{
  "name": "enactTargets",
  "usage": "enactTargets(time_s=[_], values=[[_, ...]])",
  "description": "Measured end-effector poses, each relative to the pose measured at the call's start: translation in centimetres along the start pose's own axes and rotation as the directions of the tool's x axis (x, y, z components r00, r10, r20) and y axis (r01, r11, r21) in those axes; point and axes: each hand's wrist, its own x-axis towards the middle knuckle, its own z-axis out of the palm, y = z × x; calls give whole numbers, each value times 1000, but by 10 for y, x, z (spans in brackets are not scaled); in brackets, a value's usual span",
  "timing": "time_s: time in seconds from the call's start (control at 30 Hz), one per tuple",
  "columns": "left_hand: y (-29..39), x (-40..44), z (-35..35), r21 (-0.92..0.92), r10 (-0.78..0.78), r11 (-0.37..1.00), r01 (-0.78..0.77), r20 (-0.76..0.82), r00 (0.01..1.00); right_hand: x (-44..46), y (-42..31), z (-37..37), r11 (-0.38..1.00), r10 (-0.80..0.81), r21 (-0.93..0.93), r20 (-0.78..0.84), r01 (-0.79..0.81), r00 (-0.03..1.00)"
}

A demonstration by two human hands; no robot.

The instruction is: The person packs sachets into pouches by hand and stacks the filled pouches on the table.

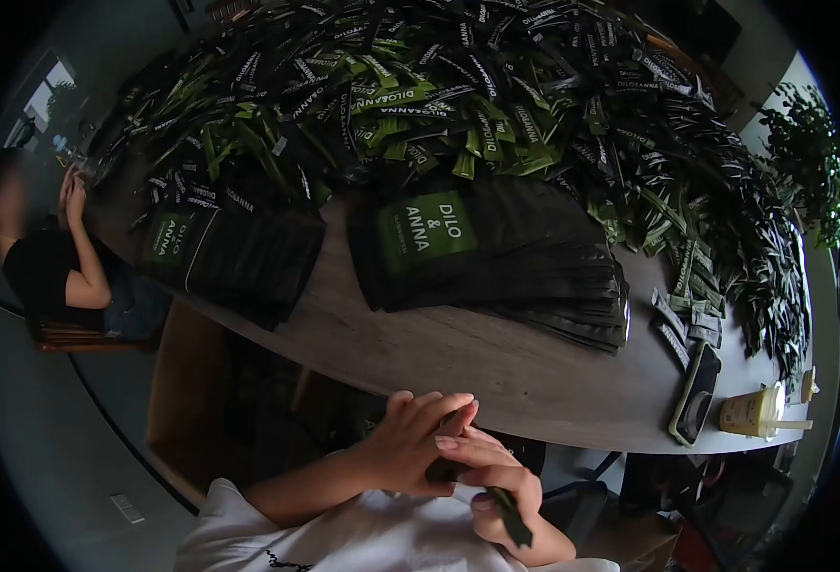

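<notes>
Both hands meet in front of my chest, just off the near table edge. My left hand (pixel 406 443) has its fingers bent around the upper end of some dark green stick sachets (pixel 510 518), which are partly hidden. My right hand (pixel 501 477) closes over them from the other side, and their lower end pokes out below its fingers. How many sachets there are I cannot tell. Beyond my hands, a fanned stack of black pouches (pixel 534 257) with a green label lies on the table.
A huge heap of black and green stick sachets (pixel 420 105) covers the far side of the table (pixel 391 348). Another pouch stack (pixel 248 257) lies at left. A phone (pixel 696 394) and a drink cup (pixel 752 412) stand near the right edge. Another person (pixel 67 257) sits at left.
</notes>
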Motion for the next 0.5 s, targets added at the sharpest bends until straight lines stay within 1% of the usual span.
enactTargets(time_s=[0.03, 0.07, 0.1, 0.13, 0.17, 0.2, 0.23, 0.27, 0.3, 0.33, 0.37, 0.4, 0.43, 0.5], values=[[0, -1, -1, 0, -6, 1000, 6, 6, 1000, -3, -2, 4, 977, 99, 199, -91, -79, 991], [1, -1, -1, -63, 29, 998, -31, -45, 999, -3, -7, 6, 911, 225, 397, -255, -110, 941], [3, -1, -1, -126, 59, 989, -71, -99, 993, -6, -3, 4, 859, 297, 507, -372, -75, 880], [5, -1, -2, -132, 102, 984, -116, -109, 989, -5, 2, 6, 846, 360, 532, -514, -40, 778], [5, 0, 1, -137, 102, 984, -117, -111, 989, -4, 2, 4, 783, 434, 620, -484, -52, 760], [5, 0, 4, -175, 100, 976, -127, -156, 983, -3, 2, 2, 712, 502, 700, -446, -61, 741], [5, 0, 6, -212, 94, 968, -137, -199, 975, -5, 5, 8, 739, 469, 672, -473, -39, 746], [4, 0, 6, -214, 92, 967, -135, -200, 975, -13, 8, 9, 814, 388, 575, -431, -84, 815], [4, 0, 6, -205, 55, 974, -97, -201, 978, -17, 10, 11, 877, 311, 466, -370, -114, 875], [2, 0, 4, -193, 18, 980, -58, -201, 979, -17, 13, 11, 945, 245, 283, -269, -166, 932], [0, 0, 3, -178, 6, 983, -32, -141, 990, -14, 10, 8, 973, 216, 126, -194, -194, 957], [0, -1, 3, -176, 4, 984, -29, -140, 990, -12, 6, 4, 979, 198, -36, -113, -203, 974], [1, -1, 2, -172, 1, 985, -23, -125, 992, -12, 8, -2, 972, 208, -110, -6, -207, 978], [3, -2, 1, -171, -3, 985, -15, -106, 994, -2, 4, 3, 947, 228, -211, -97, -244, 969]])
